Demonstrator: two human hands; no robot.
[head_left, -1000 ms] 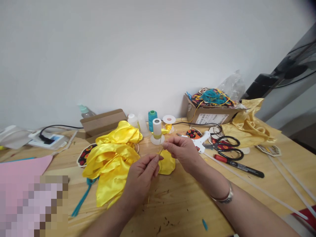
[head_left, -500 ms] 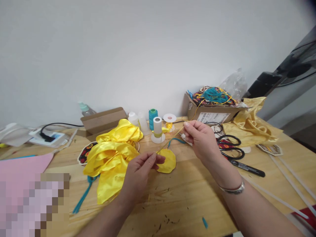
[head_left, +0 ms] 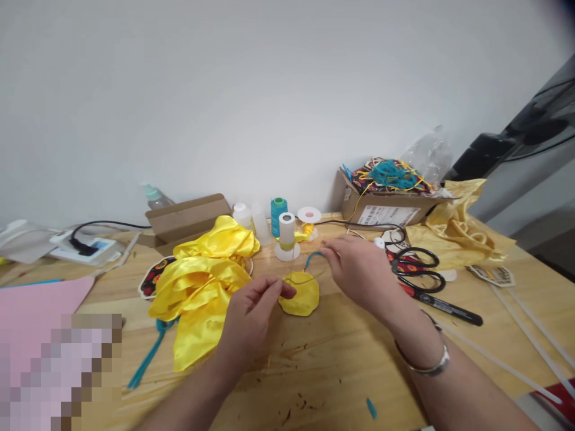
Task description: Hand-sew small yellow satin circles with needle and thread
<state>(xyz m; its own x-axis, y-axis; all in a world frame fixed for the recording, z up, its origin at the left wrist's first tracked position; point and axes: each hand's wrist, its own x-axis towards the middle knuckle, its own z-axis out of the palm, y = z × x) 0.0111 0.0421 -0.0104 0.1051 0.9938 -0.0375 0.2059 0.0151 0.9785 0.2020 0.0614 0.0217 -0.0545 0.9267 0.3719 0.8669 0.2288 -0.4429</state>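
My left hand point(head_left: 254, 314) pinches the left edge of a small round yellow fabric piece point(head_left: 302, 294) lying on the wooden table point(head_left: 341, 371). My right hand point(head_left: 354, 269) hovers just right of it, fingers pinched together on a thin yellow thread that runs over the fabric piece. A teal cord point(head_left: 313, 257) curls beside those fingertips. A white spool wound with yellow thread point(head_left: 286, 237) stands just behind the fabric piece. A heap of shiny yellow satin point(head_left: 204, 284) lies to the left of my left hand.
Black scissors point(head_left: 415, 269), a black-and-red pen point(head_left: 442, 304) and white sticks point(head_left: 525, 335) lie on the right. A cardboard box of scraps point(head_left: 386, 200) and crumpled gold cloth point(head_left: 458, 230) stand behind. A teal spool point(head_left: 278, 215), bottles, a folded carton point(head_left: 186, 218) and pink paper point(head_left: 40, 305) sit left.
My right hand had pulled the thread up and back to the right, then came down and forward to the table beside the yellow fabric piece. My left hand stayed pinched on the fabric.
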